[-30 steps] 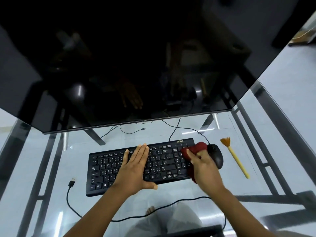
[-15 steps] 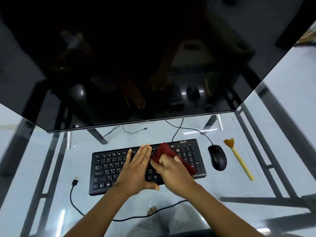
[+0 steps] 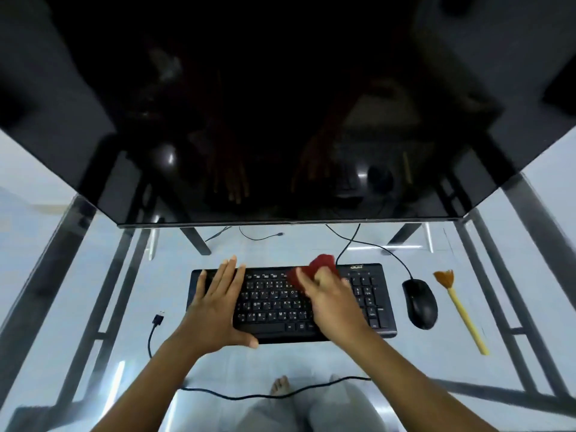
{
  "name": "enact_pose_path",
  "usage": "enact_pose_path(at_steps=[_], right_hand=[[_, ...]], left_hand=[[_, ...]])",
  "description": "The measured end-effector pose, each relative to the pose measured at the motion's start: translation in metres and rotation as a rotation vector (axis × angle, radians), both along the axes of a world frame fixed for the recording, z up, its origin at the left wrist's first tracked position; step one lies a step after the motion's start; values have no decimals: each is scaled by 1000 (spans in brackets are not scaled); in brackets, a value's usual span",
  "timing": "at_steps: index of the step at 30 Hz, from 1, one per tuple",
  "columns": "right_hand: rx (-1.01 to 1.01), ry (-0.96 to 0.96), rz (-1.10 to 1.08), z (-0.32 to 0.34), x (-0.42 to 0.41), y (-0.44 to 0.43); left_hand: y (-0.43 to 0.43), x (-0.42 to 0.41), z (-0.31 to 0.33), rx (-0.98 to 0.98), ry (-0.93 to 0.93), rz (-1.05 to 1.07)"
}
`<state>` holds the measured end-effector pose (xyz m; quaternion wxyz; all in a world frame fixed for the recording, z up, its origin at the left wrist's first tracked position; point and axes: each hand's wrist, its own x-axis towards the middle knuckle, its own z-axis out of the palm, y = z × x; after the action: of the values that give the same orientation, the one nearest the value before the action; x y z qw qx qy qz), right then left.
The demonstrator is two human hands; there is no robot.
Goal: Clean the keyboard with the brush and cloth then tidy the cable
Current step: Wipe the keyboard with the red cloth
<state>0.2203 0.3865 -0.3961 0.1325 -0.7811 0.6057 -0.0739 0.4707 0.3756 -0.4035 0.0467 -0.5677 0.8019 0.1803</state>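
Note:
A black keyboard [image 3: 274, 304] lies on the glass desk. My left hand [image 3: 215, 310] rests flat on its left part, fingers spread. My right hand [image 3: 335, 302] presses a dark red cloth [image 3: 314, 266] onto the upper middle keys, near the top edge. The keyboard's black cable [image 3: 249, 395] loops along the desk's near side and ends in a loose USB plug [image 3: 158, 318] left of the keyboard. A yellow-handled brush [image 3: 461, 313] with orange bristles lies at the right, untouched.
A black mouse [image 3: 420, 304] sits between the keyboard and the brush, its wire running back under a large dark monitor [image 3: 280, 120]. The glass desk [image 3: 109, 307] shows metal frame bars beneath. Another thin cable [image 3: 258, 236] lies behind the keyboard.
My right hand has carried the red cloth from the keyboard's right end, next to the mouse, leftward to the upper middle keys. My left hand has stayed flat on the left side.

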Motion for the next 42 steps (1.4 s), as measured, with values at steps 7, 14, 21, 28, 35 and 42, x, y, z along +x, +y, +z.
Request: enact_pose_path(at_steps=[7, 14, 21, 28, 35, 42], right_hand=[[46, -30, 280, 17, 56, 24], [47, 62, -39, 12, 43, -10], [64, -59, 222, 5, 57, -6], [161, -11, 211, 8, 83, 2], [91, -46, 249, 3, 79, -29], [146, -93, 651, 9, 125, -1]], left_hand=[[9, 13, -7, 7, 40, 83], [13, 32, -1, 14, 2, 214], [13, 43, -1, 54, 97, 190], [13, 64, -3, 86, 185, 176], [16, 66, -7, 87, 236, 202], [18, 69, -10, 77, 295, 197]])
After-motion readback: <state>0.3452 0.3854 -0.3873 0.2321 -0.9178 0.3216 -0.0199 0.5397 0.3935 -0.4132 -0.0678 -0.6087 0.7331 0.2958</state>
